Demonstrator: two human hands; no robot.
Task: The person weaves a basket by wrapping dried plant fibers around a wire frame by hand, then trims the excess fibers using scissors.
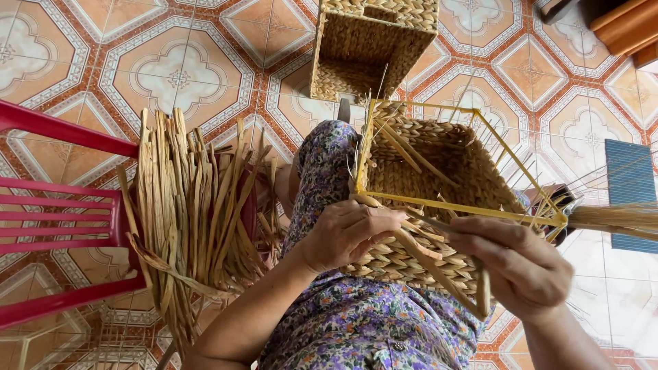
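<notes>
On her lap, the half-woven straw basket on its yellow wire frame [439,171] is being rimmed: left hand [346,233] clamping the weave, right hand [517,267] pinching a flat dried reed strand [439,274], likely needing tucking under the wire next.

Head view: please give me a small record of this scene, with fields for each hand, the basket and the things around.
left hand: grips the near rim of the basket
right hand: pinches a straw strand at the rim
basket: half woven on a yellow wire frame, resting on the lap
left side: straw bundle lying on a red chair
behind: finished basket on the tiled floor
</notes>
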